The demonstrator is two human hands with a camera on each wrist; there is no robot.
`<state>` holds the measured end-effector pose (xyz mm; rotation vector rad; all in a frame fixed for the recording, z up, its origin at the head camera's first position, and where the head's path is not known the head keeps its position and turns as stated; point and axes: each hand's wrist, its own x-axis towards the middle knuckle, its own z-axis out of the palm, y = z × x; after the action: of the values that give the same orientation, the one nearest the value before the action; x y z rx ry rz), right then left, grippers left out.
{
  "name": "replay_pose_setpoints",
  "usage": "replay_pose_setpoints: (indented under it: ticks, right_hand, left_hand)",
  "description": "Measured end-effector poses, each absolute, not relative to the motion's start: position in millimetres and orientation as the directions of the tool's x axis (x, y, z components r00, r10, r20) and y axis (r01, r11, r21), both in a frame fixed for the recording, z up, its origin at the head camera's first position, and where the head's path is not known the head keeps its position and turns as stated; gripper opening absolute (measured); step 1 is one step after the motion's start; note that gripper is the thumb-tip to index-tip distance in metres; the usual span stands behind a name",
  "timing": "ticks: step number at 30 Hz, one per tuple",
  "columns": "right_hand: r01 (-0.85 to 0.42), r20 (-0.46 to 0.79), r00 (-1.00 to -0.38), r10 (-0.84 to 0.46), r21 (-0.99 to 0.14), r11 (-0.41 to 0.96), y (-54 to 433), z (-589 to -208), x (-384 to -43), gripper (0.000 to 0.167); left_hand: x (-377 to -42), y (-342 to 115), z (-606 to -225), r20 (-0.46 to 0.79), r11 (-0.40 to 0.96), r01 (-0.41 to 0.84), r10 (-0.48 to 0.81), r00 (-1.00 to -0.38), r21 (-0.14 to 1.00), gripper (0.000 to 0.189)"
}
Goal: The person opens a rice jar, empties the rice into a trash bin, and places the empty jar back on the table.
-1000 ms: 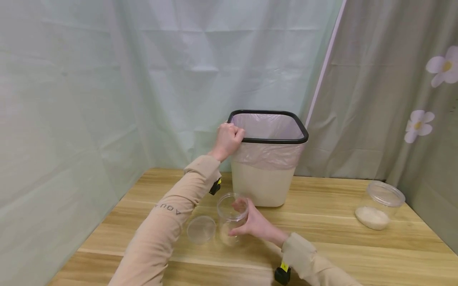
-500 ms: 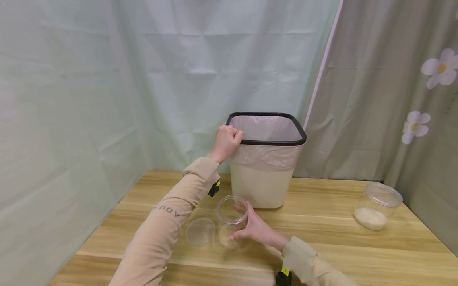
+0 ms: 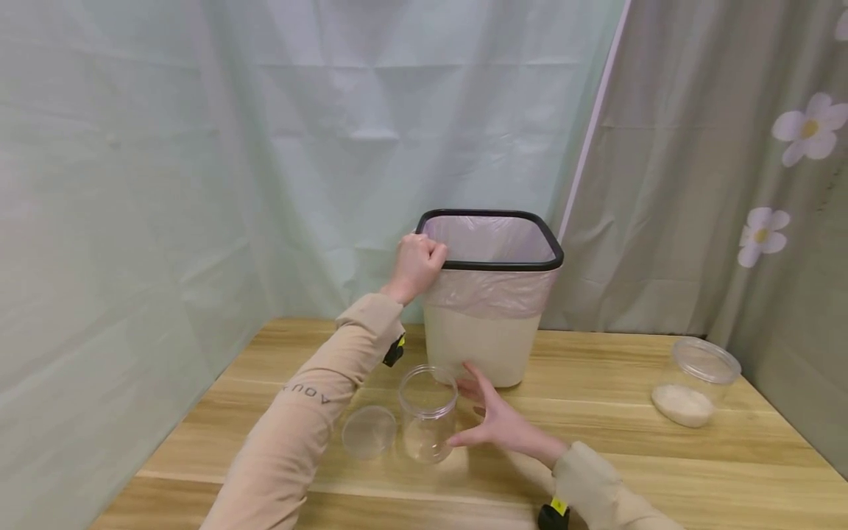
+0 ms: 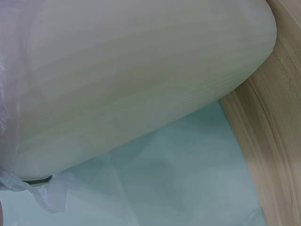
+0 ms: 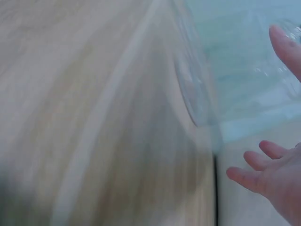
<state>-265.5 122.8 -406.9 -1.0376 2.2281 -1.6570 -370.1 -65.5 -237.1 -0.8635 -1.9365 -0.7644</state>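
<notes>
My left hand (image 3: 419, 263) grips the black rim (image 3: 503, 266) of a cream trash can (image 3: 483, 338) lined with a thin, pinkish plastic bag (image 3: 493, 291). In the left wrist view the can's pale side (image 4: 141, 70) fills most of the picture. A clear plastic jar (image 3: 427, 416) without a lid stands upright on the table before the can. Just right of it is my right hand (image 3: 500, 423), thumb and fingers spread apart and holding nothing. The right wrist view has the fingers (image 5: 254, 179) extended. A round clear lid (image 3: 369, 432) lies left of the jar.
At the right of the wooden table (image 3: 596, 434) stands another clear jar (image 3: 698, 379) with white grains at the bottom. Pale green curtains (image 3: 331, 162) hang behind and to the left, and a grey flowered curtain (image 3: 676, 184) hangs on the right.
My right hand has let go of the open jar and moved a little to the right, its fingers spreading. The left hand keeps its grip on the rim.
</notes>
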Motion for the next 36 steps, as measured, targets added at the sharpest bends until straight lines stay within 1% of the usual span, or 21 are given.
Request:
replay_pose_setpoints:
  ticks: [5, 7, 9, 12, 15, 19, 21, 23, 27, 30, 32, 36]
  right_hand:
    - [-0.423, 0.309, -0.749, -0.587, -0.904, 0.064, 141.1, -402.1, -269.9, 0.106]
    - [-0.440, 0.342, -0.760, -0.552, -0.897, 0.050, 147.9, -399.6, -270.8, 0.103]
    - [-0.477, 0.400, -0.769, -0.499, -0.878, 0.033, 154.2, -396.4, -271.5, 0.097]
    - [-0.559, 0.516, -0.771, -0.373, -0.829, 0.007, 163.4, -389.6, -272.5, 0.084]
    - [-0.635, 0.621, -0.756, -0.207, -0.773, 0.001, 173.2, -381.1, -273.3, 0.073]
    - [-0.673, 0.673, -0.739, 0.006, -0.739, 0.015, 187.9, -370.9, -273.9, 0.065]
    - [-0.679, 0.680, -0.729, 0.080, -0.733, 0.041, 196.2, -366.3, -273.2, 0.063]
    - [-0.681, 0.688, -0.715, 0.124, -0.726, 0.097, 204.7, -360.7, -270.1, 0.061]
    - [-0.652, 0.701, -0.696, 0.155, -0.707, 0.274, 222.3, -348.1, -261.7, 0.060]
    - [-0.625, 0.714, -0.680, 0.165, -0.683, 0.378, 237.0, -341.2, -258.9, 0.061]
    - [-0.608, 0.717, -0.673, 0.181, -0.676, 0.417, 247.3, -338.2, -258.5, 0.062]
    - [-0.562, 0.712, -0.663, 0.232, -0.677, 0.474, 275.1, -344.8, -268.0, 0.068]
  left_hand:
    - [-370.1, -66.9, -236.6, 0.881, 0.575, 0.799, 0.270, -0.388, 0.176, 0.042]
    - [-370.6, -67.1, -236.9, 0.883, 0.574, 0.800, 0.270, -0.384, 0.173, 0.042]
    - [-371.4, -67.5, -237.3, 0.885, 0.574, 0.801, 0.270, -0.379, 0.168, 0.042]
    - [-372.8, -68.0, -238.0, 0.890, 0.574, 0.804, 0.272, -0.366, 0.156, 0.042]
    - [-373.5, -68.6, -238.0, 0.897, 0.577, 0.804, 0.268, -0.351, 0.142, 0.041]
    - [-373.3, -69.9, -237.6, 0.898, 0.583, 0.801, 0.268, -0.349, 0.137, 0.041]
    - [-372.7, -70.5, -237.3, 0.894, 0.586, 0.798, 0.270, -0.358, 0.143, 0.042]
    - [-373.1, -71.0, -237.6, 0.892, 0.585, 0.799, 0.272, -0.360, 0.143, 0.042]
    - [-373.3, -71.7, -238.3, 0.893, 0.582, 0.799, 0.268, -0.361, 0.148, 0.041]
    - [-373.4, -71.7, -238.5, 0.896, 0.575, 0.804, 0.265, -0.356, 0.149, 0.041]
    - [-373.8, -71.3, -238.4, 0.898, 0.571, 0.808, 0.266, -0.350, 0.145, 0.041]
    - [-374.8, -69.9, -237.9, 0.896, 0.573, 0.808, 0.273, -0.350, 0.142, 0.041]
